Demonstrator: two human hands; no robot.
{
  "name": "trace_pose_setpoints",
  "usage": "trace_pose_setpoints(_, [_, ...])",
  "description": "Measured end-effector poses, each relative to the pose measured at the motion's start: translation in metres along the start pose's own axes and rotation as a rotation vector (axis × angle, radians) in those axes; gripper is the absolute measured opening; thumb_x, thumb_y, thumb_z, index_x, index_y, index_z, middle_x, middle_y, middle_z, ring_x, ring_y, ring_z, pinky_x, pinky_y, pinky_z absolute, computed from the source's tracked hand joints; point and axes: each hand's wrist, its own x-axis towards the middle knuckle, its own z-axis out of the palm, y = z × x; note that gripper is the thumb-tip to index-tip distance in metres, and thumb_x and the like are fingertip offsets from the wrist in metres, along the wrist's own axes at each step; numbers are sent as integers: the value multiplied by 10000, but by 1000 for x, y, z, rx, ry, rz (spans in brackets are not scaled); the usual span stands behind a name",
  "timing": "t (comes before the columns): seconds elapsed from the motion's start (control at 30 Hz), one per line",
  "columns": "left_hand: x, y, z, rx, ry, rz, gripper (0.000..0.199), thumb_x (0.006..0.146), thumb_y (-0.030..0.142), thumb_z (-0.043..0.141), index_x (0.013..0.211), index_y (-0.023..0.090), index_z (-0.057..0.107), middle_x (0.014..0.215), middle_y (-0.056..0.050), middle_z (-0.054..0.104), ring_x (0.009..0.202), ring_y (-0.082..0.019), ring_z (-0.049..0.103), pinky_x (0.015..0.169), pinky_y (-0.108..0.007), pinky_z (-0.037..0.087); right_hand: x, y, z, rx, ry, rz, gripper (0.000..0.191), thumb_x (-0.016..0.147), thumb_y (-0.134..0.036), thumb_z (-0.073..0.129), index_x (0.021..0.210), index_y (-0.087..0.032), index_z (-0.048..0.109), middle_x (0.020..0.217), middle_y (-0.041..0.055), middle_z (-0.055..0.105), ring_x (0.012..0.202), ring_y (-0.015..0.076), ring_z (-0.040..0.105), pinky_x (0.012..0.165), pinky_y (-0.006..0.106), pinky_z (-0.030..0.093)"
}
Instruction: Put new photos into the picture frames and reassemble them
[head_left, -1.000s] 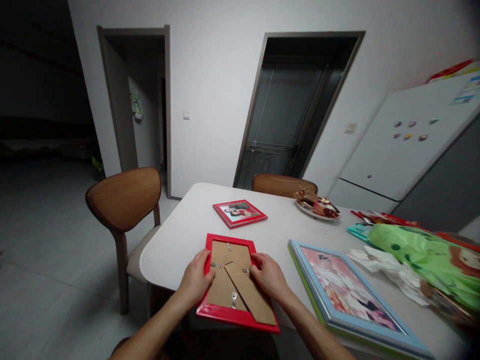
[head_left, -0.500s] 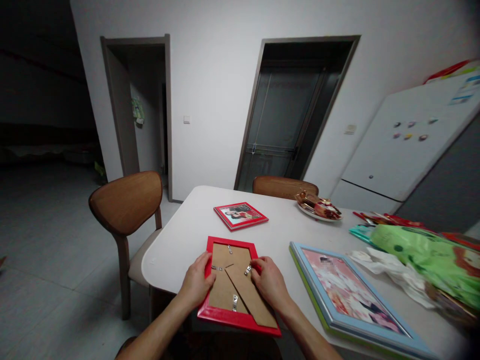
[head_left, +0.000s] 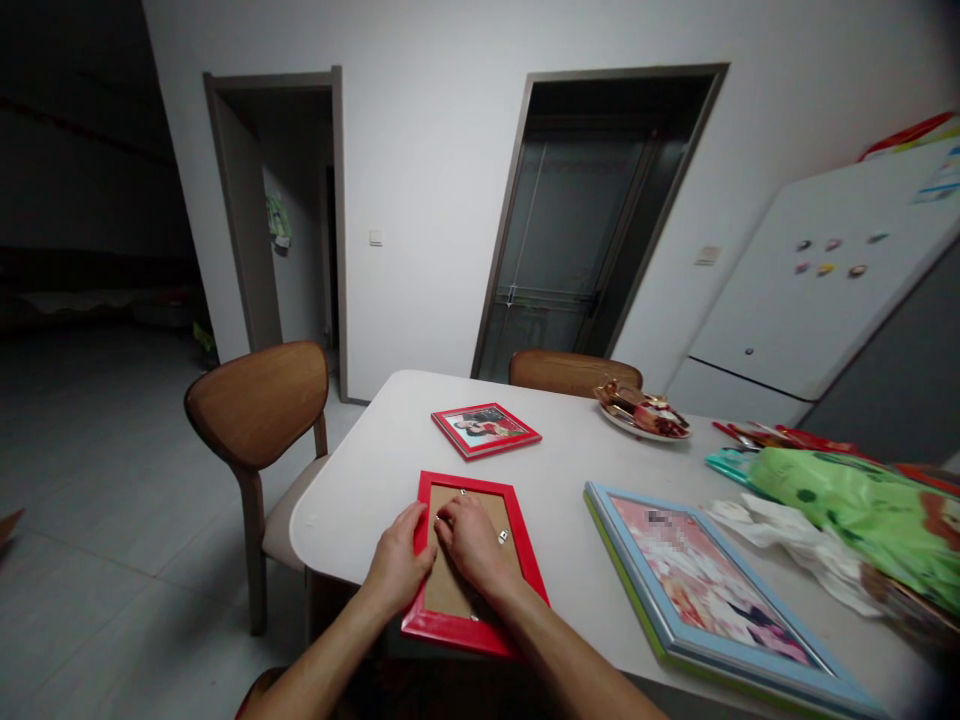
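Observation:
A red picture frame lies face down at the table's near edge, its brown backing board up. My left hand grips the frame's left side, thumb over the rim. Reaching across the board, my right hand has its fingers pinched at the small metal clip on the left side. Another metal clip shows on the right side, and one more at the top edge. The right hand and forearm hide most of the stand leg and partly cover the bottom clip.
Farther back on the white table lies a second red frame with a photo. To the right are a blue picture frame, crumpled white tissue, a green bag and a plate of wrapped items. Wooden chairs stand around.
My right hand has moved left from the right-side clip, across the backing board, to the left-side clip. My left hand keeps its grip on the frame.

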Motion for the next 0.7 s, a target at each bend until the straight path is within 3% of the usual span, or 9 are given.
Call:
trace_pose_setpoints(0.13, [-1, 1, -1, -1, -20, -17, 506, 614, 109, 499, 1118, 146, 457, 1160, -76, 494, 1072, -175, 441, 947, -318, 317, 3, 16, -5, -79, 52, 104, 293, 800, -248, 357, 945, -145, 590, 901, 94, 566, 853, 168, 477, 755, 253, 322])
trace_pose_setpoints(0.23, [-1, 1, -2, 7, -27, -22, 511, 614, 107, 501, 1122, 145, 454, 1173, -72, 483, 1084, -173, 427, 956, -313, 305, 7, 28, -7, -126, 49, 185, 310, 792, -256, 349, 925, -131, 599, 912, 126, 546, 870, 212, 458, 733, 304, 325])
trace_pose_setpoints(0.43, [-1, 3, -2, 15, -31, -27, 504, 622, 112, 494, 1124, 122, 453, 1178, -88, 476, 1084, -175, 425, 956, -304, 303, 13, 29, -6, -143, 9, 219, 304, 771, -287, 374, 986, -247, 586, 948, 95, 525, 907, 231, 434, 713, 328, 330])
trace_pose_setpoints(0.6, [-1, 7, -4, 12, -35, -41, 505, 618, 109, 494, 1121, 107, 454, 1166, -97, 485, 1074, -177, 432, 955, -304, 302, 0, 32, -22, -19, -43, 120, 414, 703, -173, 423, 1109, -200, 500, 1015, 80, 526, 948, 189, 448, 799, 302, 335])
trace_pose_setpoints(0.7, [-2, 7, -4, 10, -35, -45, 503, 622, 119, 501, 1123, 97, 452, 1167, -105, 482, 1070, -178, 434, 951, -298, 304, -24, 33, -42, 150, -194, -53, 396, 633, -123, 457, 1003, -201, 576, 1083, 60, 500, 1005, 160, 439, 881, 273, 302])
